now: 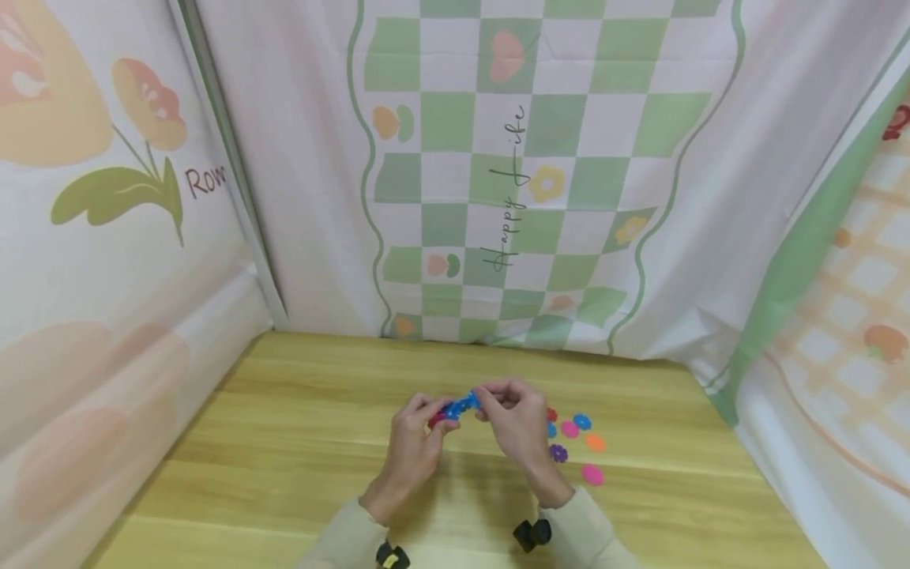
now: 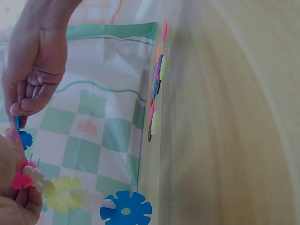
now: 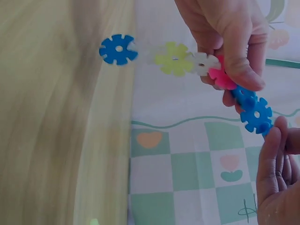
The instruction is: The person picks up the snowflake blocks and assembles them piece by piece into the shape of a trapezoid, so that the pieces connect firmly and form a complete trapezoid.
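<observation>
A chain of interlocked flower-shaped plastic discs hangs between both hands. My left hand point(image 1: 414, 438) grips it at a pink disc point(image 3: 222, 77), thumb on top. Beyond that grip run a white disc point(image 3: 204, 64), a yellow disc point(image 3: 172, 59), a hazy whitish disc and a blue disc point(image 3: 108, 49) at the free end. On the other side, blue discs point(image 3: 263, 114) lead toward my right hand point(image 1: 517, 419), which pinches the blue piece at that end between thumb and fingers. Its fingertips hide most of this piece.
Loose discs lie on the wooden table point(image 1: 284, 442) to the right of my right hand, among them orange point(image 1: 595, 443), purple point(image 1: 558, 455), blue point(image 1: 582, 422) and pink point(image 1: 592, 474) ones. Printed cloth point(image 1: 455, 174) hangs behind the table and along both sides.
</observation>
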Demonstrator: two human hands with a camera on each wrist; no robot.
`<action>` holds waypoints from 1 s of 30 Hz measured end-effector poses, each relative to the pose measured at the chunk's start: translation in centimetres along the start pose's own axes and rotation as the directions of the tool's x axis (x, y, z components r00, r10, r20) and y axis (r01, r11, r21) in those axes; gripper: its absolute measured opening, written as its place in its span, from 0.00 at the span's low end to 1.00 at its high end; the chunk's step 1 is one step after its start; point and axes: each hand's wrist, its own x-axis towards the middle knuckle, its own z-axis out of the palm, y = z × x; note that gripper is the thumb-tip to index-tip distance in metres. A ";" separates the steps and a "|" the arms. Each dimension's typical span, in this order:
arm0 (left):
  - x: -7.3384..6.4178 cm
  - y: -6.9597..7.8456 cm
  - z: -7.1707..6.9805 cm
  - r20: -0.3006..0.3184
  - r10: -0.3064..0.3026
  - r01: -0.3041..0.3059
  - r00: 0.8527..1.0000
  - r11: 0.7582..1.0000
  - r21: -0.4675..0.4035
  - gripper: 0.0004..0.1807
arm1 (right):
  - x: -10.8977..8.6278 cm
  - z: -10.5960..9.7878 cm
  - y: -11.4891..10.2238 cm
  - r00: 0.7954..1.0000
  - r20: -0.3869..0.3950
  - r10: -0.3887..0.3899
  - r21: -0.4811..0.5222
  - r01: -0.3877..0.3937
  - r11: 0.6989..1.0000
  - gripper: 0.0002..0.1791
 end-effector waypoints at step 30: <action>0.1 0.5 0.0 0.218 -0.128 0.145 0.967 0.988 -0.060 0.17 | 1.7 -2.1 -1.5 0.961 0.194 0.199 -0.164 -0.168 0.972 0.08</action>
